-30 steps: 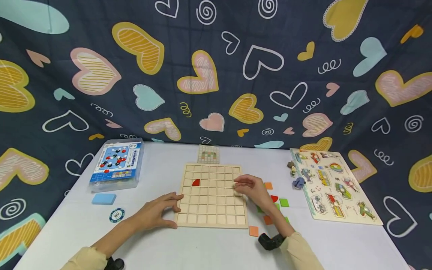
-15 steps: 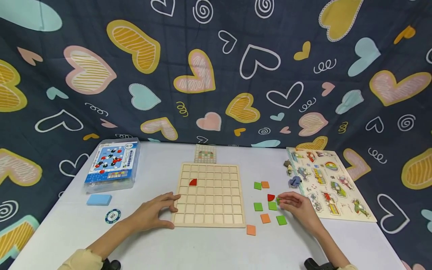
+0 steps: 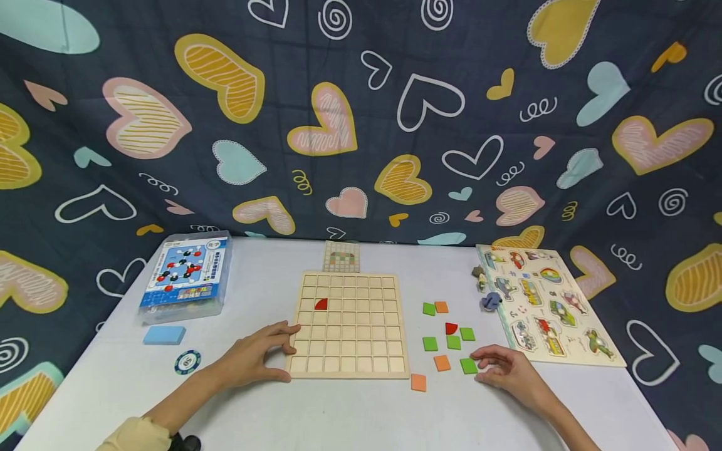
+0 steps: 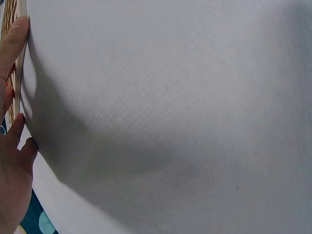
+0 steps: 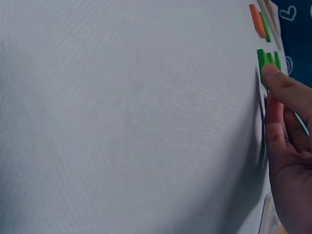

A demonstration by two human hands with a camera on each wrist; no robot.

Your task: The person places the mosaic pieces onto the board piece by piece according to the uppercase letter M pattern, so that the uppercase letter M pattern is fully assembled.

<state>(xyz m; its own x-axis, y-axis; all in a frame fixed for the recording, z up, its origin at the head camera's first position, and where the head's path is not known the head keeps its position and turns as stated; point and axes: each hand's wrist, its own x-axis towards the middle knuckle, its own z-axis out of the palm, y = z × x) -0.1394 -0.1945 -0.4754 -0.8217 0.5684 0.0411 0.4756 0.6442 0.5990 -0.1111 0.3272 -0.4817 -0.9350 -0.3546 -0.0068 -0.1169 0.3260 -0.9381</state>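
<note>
A wooden grid board (image 3: 350,349) lies flat mid-table, with one red quarter-circle tile (image 3: 321,304) in a cell near its upper left. My left hand (image 3: 261,354) rests at the board's left edge, fingertips touching the frame; the left wrist view has that hand (image 4: 14,165) at its left side. To the right of the board my right hand (image 3: 516,376) is low over the table, thumb and fingertips beside the nearest green square tile (image 3: 468,366). Whether they touch it cannot be told. In the right wrist view the thumb overlaps a green tile (image 5: 262,61).
Other loose tiles include an orange square (image 3: 418,383), a green square (image 3: 430,344) and a red quarter-circle (image 3: 451,328). Behind the board lies a pattern card (image 3: 341,248). A picture puzzle board (image 3: 549,307) is far right; a plastic box (image 3: 183,275), blue block (image 3: 164,335) and round chip (image 3: 187,362) are left.
My right hand has left the board's right edge, gone right to the loose tiles, then come nearer to the front green tile. The left hand stays at the board; the view shifts slightly.
</note>
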